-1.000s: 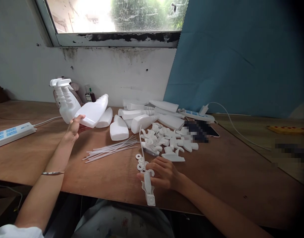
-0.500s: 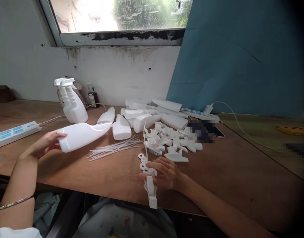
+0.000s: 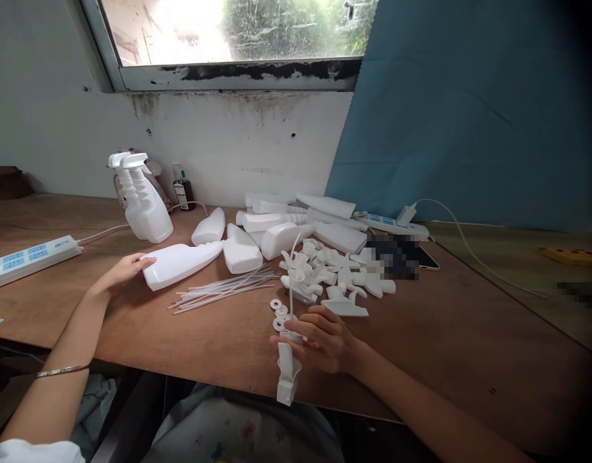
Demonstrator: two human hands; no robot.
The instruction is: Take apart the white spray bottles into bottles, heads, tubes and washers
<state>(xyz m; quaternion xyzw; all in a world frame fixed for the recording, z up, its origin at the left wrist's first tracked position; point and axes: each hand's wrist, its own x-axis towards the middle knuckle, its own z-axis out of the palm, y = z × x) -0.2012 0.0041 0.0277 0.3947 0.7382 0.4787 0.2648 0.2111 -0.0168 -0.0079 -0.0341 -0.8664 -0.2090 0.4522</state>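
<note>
My left hand grips the base end of a white plastic bottle, which lies low over the table with its neck pointing right. Between the fingers of my right hand is a white trigger spray head, nozzle end toward me, with a thin dip tube rising from it. Just beyond that hand lie several small white ring washers. Loose white dip tubes are spread between my hands. A heap of spray heads sits past my right hand.
Several empty-necked white bottles lie piled at the back. Assembled spray bottles stand at the back left near a dark bottle. Power strips lie left and back right; a phone rests right of the heap.
My left hand has moved right and lowered the bottle, pushing against a neighbouring bottle near its neck. The spray head in my right hand has tilted, its tube leaning further right.
</note>
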